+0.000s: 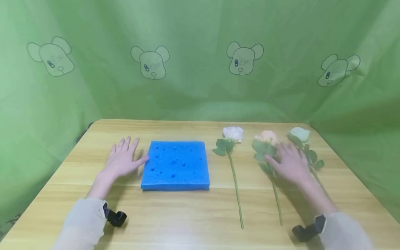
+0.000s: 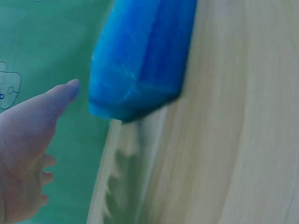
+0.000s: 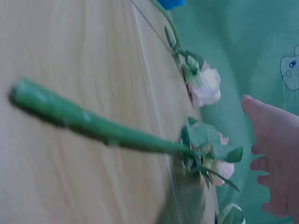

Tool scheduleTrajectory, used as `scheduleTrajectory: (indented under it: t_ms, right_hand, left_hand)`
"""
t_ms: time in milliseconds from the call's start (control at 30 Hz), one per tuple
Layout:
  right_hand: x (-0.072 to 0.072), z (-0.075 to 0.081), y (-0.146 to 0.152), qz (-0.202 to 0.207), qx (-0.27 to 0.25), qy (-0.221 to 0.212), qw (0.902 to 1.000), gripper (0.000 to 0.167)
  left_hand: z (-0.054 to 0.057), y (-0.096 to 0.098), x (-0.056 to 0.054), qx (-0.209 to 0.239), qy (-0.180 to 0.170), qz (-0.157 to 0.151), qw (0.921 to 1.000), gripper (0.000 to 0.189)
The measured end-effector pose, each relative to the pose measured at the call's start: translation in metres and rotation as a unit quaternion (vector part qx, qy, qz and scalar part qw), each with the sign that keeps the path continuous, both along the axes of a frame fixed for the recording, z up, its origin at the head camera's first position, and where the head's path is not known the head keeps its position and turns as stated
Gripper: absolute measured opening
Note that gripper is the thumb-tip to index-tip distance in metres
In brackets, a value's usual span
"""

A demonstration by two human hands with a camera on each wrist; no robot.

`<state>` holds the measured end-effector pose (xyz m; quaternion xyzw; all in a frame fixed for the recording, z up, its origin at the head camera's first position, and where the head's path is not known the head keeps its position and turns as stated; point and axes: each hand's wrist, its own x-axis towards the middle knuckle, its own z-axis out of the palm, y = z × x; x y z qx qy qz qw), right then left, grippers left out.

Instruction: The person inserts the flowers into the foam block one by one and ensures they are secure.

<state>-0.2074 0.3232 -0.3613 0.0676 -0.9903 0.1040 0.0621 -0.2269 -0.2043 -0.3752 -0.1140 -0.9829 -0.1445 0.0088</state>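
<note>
My left hand (image 1: 123, 163) is held open at the left side of a blue foam block (image 1: 178, 166), its thumb tip right at the block's edge. Small dark holes dot the block's top. My right hand (image 1: 291, 165), fingers extended, hovers around a peach artificial rose (image 1: 268, 136) and a pale green rose (image 1: 300, 134), overlapping their leaves in the head view. The right wrist view shows this hand (image 3: 278, 154) holding nothing, with the peach rose's green stem (image 3: 107, 133) in the foreground. A white rose (image 1: 233, 133) lies between the block and the peach one.
The flowers lie with blooms toward the far edge of the wooden table (image 1: 193, 218), stems pointing to the near side. A green curtain (image 1: 193, 93) printed with bear heads surrounds the table's back and sides. Each wrist carries a black camera mount (image 1: 116, 218).
</note>
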Motion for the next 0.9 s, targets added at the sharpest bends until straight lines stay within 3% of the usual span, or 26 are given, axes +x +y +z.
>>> scheduleTrajectory:
  t_ms: [167,333,567,900]
  right_hand:
    - [0.011,0.004,-0.015,-0.010,-0.089,0.000,0.9960,0.080]
    - [0.020,0.004,-0.028,-0.004,-0.201,-0.040,0.9788,0.078]
    - [0.025,-0.007,-0.041,0.002,-0.359,-0.102,0.9275,0.074]
    - [0.022,-0.026,-0.053,0.026,-0.473,-0.218,0.8533,0.063]
  left_hand:
    - [-0.001,0.004,0.006,0.093,-0.020,-0.032,0.9949,0.100]
    - [-0.005,0.010,0.020,0.196,-0.065,-0.063,0.9763,0.110]
    - [-0.012,0.014,0.042,0.259,-0.129,-0.060,0.9552,0.109]
    - [-0.024,0.018,0.046,0.278,-0.132,-0.076,0.9483,0.108]
